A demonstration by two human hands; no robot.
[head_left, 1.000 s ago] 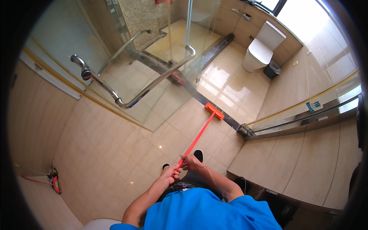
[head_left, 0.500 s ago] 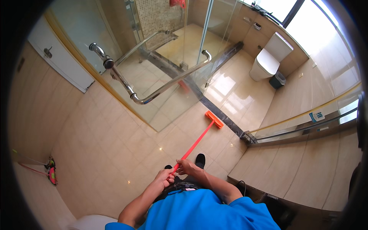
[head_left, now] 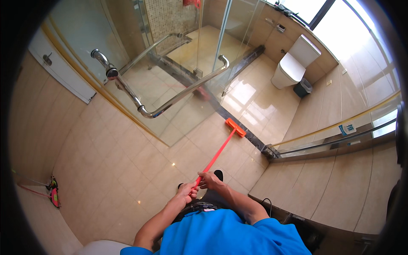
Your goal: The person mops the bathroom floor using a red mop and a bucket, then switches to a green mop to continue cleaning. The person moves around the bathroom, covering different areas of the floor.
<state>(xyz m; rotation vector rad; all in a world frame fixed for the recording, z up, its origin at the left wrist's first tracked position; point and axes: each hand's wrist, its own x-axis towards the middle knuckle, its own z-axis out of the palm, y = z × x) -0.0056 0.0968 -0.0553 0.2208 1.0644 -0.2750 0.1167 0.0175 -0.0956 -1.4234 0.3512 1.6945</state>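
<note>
My left hand (head_left: 188, 193) is closed round the near end of the red pole of a long-handled floor brush (head_left: 219, 151). Just ahead of it, my right hand (head_left: 209, 180) wraps the same pole a little farther along. The pole slopes away to the right and forward. Its flat orange head (head_left: 235, 127) rests on the tiles against the dark stone sill (head_left: 250, 137); bristles are too small to make out.
A glass door with a chrome handle (head_left: 182, 94) juts in from the left. Beyond the sill are a white toilet (head_left: 290, 70) and a dark bin (head_left: 302, 88). A pink-headed cleaning tool (head_left: 55, 193) leans at the far left. My shoe (head_left: 218, 174) stands beside the pole.
Both hands have pushed slightly forward along with the pole. The orange head has slid a short way forward, up to the dark sill. The view has shifted a little to the right.
</note>
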